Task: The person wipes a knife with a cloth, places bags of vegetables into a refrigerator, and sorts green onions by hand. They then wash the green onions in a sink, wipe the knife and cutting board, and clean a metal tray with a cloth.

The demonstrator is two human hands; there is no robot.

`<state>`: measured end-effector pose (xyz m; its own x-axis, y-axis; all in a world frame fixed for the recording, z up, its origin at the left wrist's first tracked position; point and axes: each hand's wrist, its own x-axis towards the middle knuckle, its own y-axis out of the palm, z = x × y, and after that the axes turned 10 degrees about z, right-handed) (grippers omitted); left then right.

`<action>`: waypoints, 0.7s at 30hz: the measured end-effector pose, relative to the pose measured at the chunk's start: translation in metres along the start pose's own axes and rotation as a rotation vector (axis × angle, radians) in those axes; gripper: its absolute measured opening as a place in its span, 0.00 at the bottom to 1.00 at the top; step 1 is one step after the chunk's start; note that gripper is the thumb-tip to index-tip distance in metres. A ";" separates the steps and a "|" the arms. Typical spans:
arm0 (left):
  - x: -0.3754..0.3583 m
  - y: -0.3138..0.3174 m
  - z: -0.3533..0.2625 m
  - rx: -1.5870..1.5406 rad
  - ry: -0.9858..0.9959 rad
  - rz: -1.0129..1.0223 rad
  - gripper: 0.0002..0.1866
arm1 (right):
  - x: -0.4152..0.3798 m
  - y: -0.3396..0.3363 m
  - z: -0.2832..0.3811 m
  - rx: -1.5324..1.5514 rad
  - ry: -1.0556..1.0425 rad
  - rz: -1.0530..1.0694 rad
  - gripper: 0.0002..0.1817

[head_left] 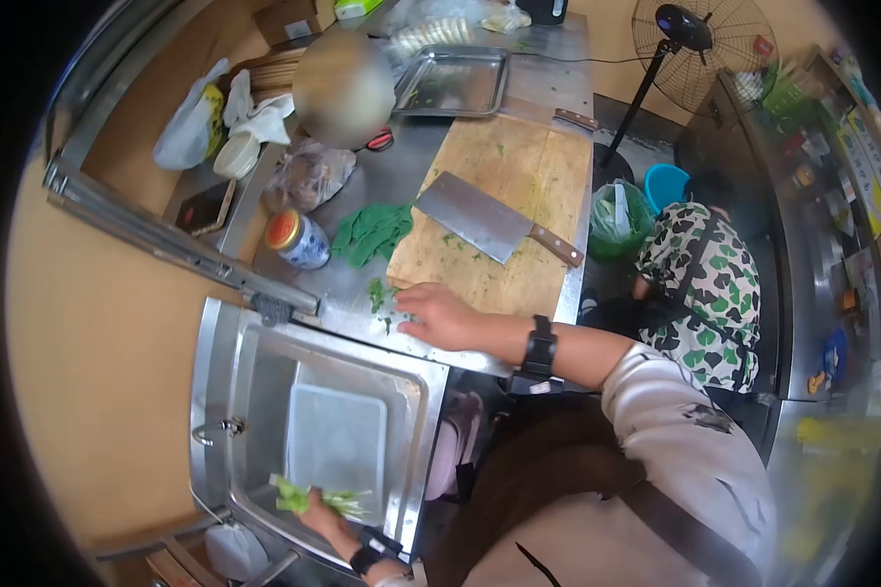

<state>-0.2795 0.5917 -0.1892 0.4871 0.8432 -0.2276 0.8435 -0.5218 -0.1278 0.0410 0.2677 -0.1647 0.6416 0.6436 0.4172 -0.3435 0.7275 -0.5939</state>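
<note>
My left hand (318,511) is closed around a bunch of pale green leafy stalks (345,502) over the lower part of the metal sink (247,391). A rectangular translucent tub (336,445) lies in the sink beside it. My right hand (440,318) is at the counter edge by the near corner of the wooden cutting board (504,157), its fingers apart, next to loose green leaf scraps (378,293). On the board rests a cleaver (475,217) with a wooden handle, among small green bits.
Left of the board are a green cloth (372,235), a lidded jar (299,240) and a plastic bag (310,176). Behind it is a metal tray (455,80). A person in a patterned top (705,284) crouches at right near a bin (621,220) and a fan (683,27).
</note>
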 end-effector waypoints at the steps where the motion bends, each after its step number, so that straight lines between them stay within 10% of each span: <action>1: 0.001 0.007 0.007 0.221 0.186 0.110 0.24 | -0.012 -0.004 -0.003 -0.004 -0.032 -0.007 0.11; 4: -0.010 0.023 -0.027 -0.425 -0.134 0.061 0.21 | -0.041 -0.034 0.015 0.220 0.460 0.215 0.15; 6: -0.025 0.044 -0.049 0.184 -0.103 0.100 0.21 | -0.051 -0.053 0.025 0.110 0.579 0.275 0.17; 7: 0.004 0.027 0.014 0.593 0.307 0.056 0.22 | -0.060 -0.055 0.017 0.051 0.526 0.258 0.15; 10: -0.024 0.045 -0.034 -0.252 -0.108 0.175 0.15 | -0.062 -0.051 0.009 0.322 0.517 0.320 0.17; 12: -0.036 0.058 -0.030 0.398 0.143 -0.001 0.24 | -0.071 -0.043 -0.014 0.342 0.481 0.401 0.16; 15: -0.066 0.058 -0.017 -0.277 0.110 -0.055 0.25 | -0.068 -0.024 -0.023 0.459 0.480 0.519 0.16; 21: -0.179 0.018 -0.021 0.134 0.054 -0.252 0.25 | -0.027 0.024 -0.008 0.521 0.251 0.839 0.14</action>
<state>-0.3464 0.4339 -0.1307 0.2809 0.9521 -0.1210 0.9037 -0.3048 -0.3007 0.0213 0.2660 -0.1960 0.1605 0.9690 -0.1877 -0.9663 0.1155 -0.2299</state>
